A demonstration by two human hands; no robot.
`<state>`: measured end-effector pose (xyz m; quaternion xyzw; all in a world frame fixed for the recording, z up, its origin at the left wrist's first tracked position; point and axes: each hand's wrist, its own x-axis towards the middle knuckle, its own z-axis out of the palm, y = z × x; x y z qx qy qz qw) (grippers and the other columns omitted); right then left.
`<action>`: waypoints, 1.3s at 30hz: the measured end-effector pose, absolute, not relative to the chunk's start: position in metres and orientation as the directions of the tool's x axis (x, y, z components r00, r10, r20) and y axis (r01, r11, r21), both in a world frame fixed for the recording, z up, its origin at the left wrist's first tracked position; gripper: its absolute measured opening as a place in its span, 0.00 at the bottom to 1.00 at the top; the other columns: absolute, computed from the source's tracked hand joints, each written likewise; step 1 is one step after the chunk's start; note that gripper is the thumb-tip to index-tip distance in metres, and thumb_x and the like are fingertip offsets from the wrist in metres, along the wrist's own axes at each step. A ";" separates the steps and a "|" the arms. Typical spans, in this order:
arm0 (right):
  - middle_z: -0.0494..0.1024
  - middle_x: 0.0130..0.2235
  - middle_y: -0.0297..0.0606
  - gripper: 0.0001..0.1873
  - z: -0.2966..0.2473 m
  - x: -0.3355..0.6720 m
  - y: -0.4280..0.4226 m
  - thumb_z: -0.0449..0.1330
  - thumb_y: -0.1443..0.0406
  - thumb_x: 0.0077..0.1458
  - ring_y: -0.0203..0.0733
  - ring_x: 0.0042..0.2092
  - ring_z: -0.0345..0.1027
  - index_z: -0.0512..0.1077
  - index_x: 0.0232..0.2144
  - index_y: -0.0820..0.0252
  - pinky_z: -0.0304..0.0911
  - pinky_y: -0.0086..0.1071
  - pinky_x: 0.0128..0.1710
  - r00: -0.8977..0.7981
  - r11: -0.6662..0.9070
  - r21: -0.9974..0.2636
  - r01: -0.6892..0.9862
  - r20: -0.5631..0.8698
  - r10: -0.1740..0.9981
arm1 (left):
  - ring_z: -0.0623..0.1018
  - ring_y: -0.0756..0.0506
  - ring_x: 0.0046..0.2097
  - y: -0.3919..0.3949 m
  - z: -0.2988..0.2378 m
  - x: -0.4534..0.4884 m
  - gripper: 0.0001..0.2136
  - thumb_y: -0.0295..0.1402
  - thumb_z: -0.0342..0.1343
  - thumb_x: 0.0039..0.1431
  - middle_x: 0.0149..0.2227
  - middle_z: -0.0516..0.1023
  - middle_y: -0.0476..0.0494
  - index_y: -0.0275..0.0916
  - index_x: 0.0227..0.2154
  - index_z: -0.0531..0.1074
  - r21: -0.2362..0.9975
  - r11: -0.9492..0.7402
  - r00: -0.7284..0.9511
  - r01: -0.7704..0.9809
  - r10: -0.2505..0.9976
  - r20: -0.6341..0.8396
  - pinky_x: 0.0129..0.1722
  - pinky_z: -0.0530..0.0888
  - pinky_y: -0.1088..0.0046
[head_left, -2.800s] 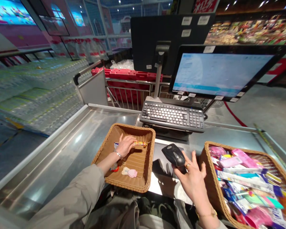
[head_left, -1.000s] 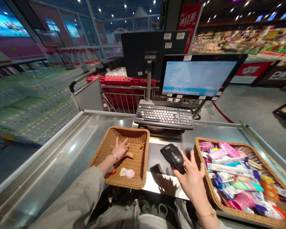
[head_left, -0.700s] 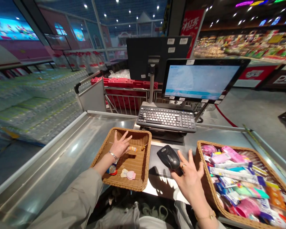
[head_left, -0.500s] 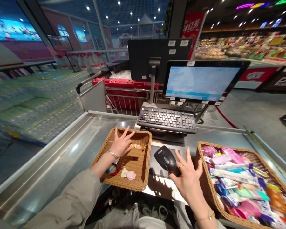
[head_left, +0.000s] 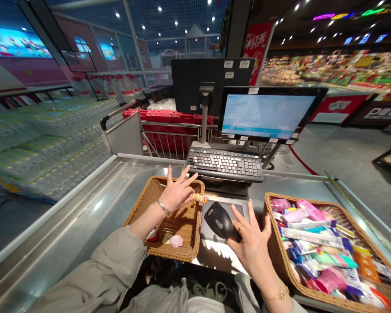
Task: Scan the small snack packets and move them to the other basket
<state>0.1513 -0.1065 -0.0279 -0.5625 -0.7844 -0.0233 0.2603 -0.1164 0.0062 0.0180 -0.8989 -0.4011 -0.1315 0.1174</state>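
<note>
My left hand (head_left: 177, 194) is above the right part of a wicker basket (head_left: 163, 251), pinching a small tube-like item in orange and yellow wrapping (head_left: 198, 198) that sticks out past the basket's right rim. Two of its fingers and more are spread upward. In that basket lie a small pink and cream item (head_left: 176, 240) and a red and blue package (head_left: 153, 235), partly covered by my sleeve. My right hand (head_left: 252, 237) grips a black barcode scanner (head_left: 219, 219), its head tilted toward the left basket. Part of the scanner's handle is hidden by my thumb.
On the right stands a second wicker basket (head_left: 270, 234) full of colourful packaged goods (head_left: 322, 256). A keyboard (head_left: 223, 163) sits behind the hands, under a lit monitor (head_left: 267, 114). The metal counter (head_left: 91, 208) has a raised edge. Shopping carts (head_left: 169, 139) stand beyond it.
My left hand has moved right and slightly up with the wrapped item, from inside the basket to its right rim. The right hand still grips the scanner, and the view has shifted slightly.
</note>
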 end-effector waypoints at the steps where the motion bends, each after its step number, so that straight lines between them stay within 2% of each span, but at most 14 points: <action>1: 0.69 0.61 0.36 0.17 -0.028 0.152 -0.107 0.57 0.68 0.47 0.62 0.70 0.39 0.74 0.41 0.53 0.31 0.73 0.60 -0.234 0.368 -0.253 0.895 0.435 0.869 | 0.49 0.29 0.69 0.007 0.019 -0.115 0.05 0.35 0.57 0.60 0.65 0.63 0.44 0.43 0.33 0.77 -0.107 -0.653 0.646 0.750 0.686 0.335 0.56 0.25 0.27; 16: 0.71 0.59 0.34 0.18 -0.027 0.158 -0.113 0.58 0.67 0.48 0.62 0.69 0.43 0.73 0.43 0.51 0.28 0.71 0.60 -0.216 0.361 -0.251 0.898 0.462 0.860 | 0.48 0.29 0.69 0.010 0.023 -0.102 0.04 0.35 0.59 0.59 0.65 0.63 0.45 0.42 0.32 0.76 -0.109 -0.682 0.671 0.723 0.657 0.343 0.54 0.21 0.28; 26: 0.74 0.56 0.32 0.19 -0.022 0.157 -0.113 0.59 0.67 0.47 0.59 0.68 0.48 0.73 0.43 0.49 0.28 0.70 0.61 -0.201 0.358 -0.275 0.892 0.469 0.860 | 0.49 0.29 0.69 0.011 0.022 -0.101 0.04 0.35 0.60 0.59 0.65 0.62 0.46 0.43 0.33 0.76 -0.147 -0.674 0.677 0.724 0.652 0.343 0.54 0.19 0.30; 33: 0.74 0.56 0.32 0.18 -0.025 0.159 -0.113 0.60 0.66 0.47 0.60 0.68 0.46 0.73 0.43 0.49 0.27 0.70 0.61 -0.189 0.360 -0.296 0.885 0.479 0.857 | 0.48 0.30 0.69 0.011 0.018 -0.101 0.06 0.39 0.60 0.58 0.65 0.63 0.46 0.43 0.33 0.76 -0.105 -0.677 0.665 0.729 0.663 0.343 0.55 0.19 0.31; 39: 0.74 0.57 0.33 0.17 -0.027 0.161 -0.113 0.58 0.67 0.46 0.62 0.68 0.44 0.74 0.40 0.51 0.27 0.70 0.61 -0.180 0.342 -0.291 0.893 0.466 0.866 | 0.48 0.30 0.69 0.011 0.010 -0.102 0.04 0.36 0.59 0.59 0.65 0.62 0.45 0.42 0.33 0.76 -0.059 -0.661 0.645 0.748 0.705 0.295 0.55 0.19 0.32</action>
